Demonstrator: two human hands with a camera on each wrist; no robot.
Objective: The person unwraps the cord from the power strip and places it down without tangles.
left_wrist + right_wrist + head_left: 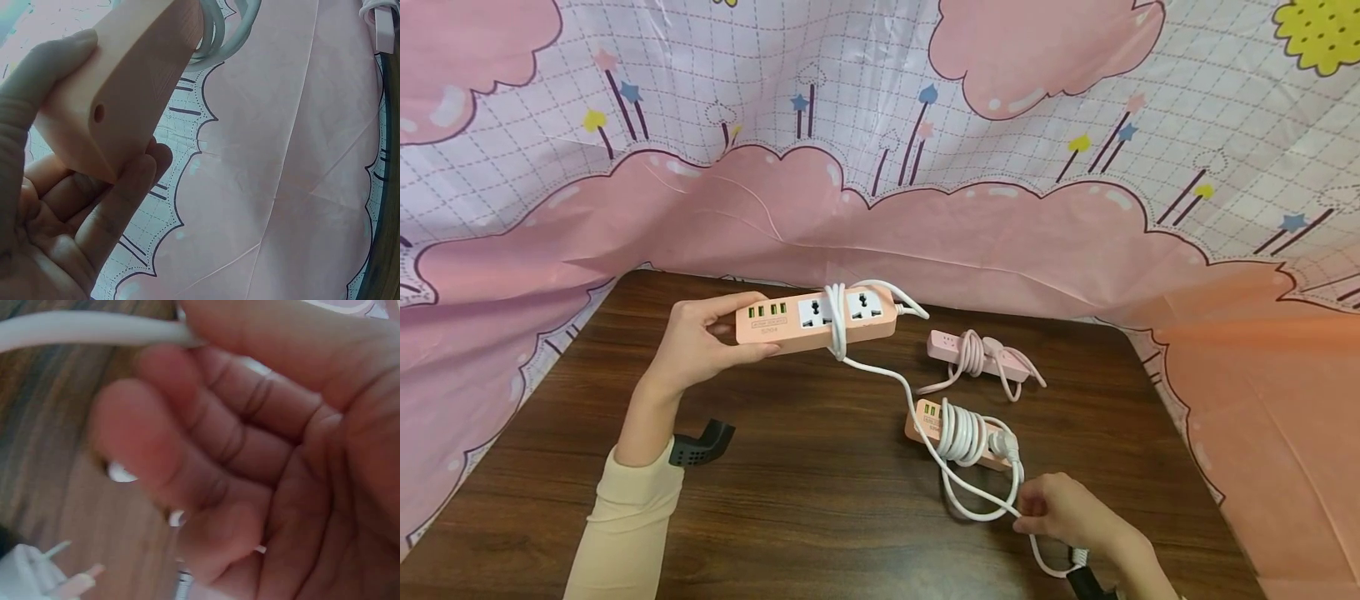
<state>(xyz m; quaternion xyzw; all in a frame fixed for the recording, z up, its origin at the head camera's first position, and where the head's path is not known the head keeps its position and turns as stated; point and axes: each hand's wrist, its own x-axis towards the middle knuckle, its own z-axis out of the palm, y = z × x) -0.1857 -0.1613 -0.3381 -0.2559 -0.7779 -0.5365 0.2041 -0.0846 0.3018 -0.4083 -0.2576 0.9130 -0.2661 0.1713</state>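
Note:
My left hand [700, 340] grips one end of a peach power strip [805, 335], raised above the table, with its thumb and fingers on opposite sides. A white cord [837, 321] is looped around the strip's middle. From there the cord slants down to my right hand [1063, 510], which pinches it between thumb and curled fingers. The right wrist view shows the cord [94, 330] entering under the thumb. A white plug [37, 575] with bare prongs appears at that view's lower left. In the left wrist view, the strip's end [106, 119] sits in the hand.
A second peach power strip [928, 425] lies on the dark wooden table [805, 492] with its white cord coiled round it. Behind it is a pink power strip [943, 343], wrapped in its own cord. A patterned pink and white sheet [865, 233] hangs behind the table.

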